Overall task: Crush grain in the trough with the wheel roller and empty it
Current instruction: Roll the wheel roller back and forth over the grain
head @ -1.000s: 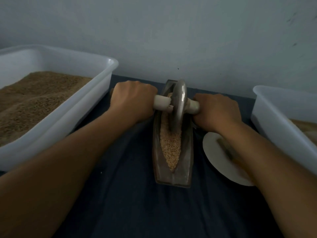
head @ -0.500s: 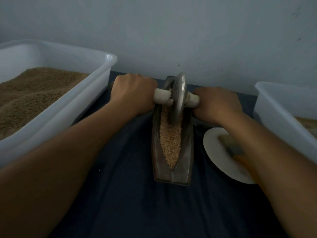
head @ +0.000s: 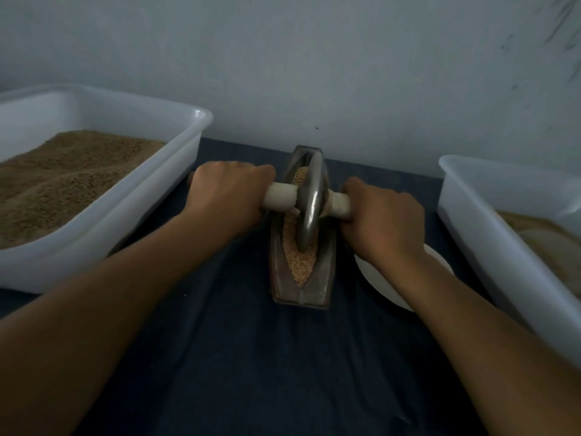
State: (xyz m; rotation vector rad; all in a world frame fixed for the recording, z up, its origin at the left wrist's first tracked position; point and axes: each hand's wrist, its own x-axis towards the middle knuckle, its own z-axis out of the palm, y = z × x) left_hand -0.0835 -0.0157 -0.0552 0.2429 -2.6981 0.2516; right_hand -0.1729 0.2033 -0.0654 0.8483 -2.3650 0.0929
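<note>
Hands hold the wheel roller by its pale handle, the left hand wrapped round one end and the right hand round the other. Its metal wheel stands in the grain inside the trough, on a dark cloth between two white tubs.

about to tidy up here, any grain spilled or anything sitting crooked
Nothing stands out. The grain lies inside the trough, no spill shows on the dark cloth, and both hands grip the roller handles.
</note>
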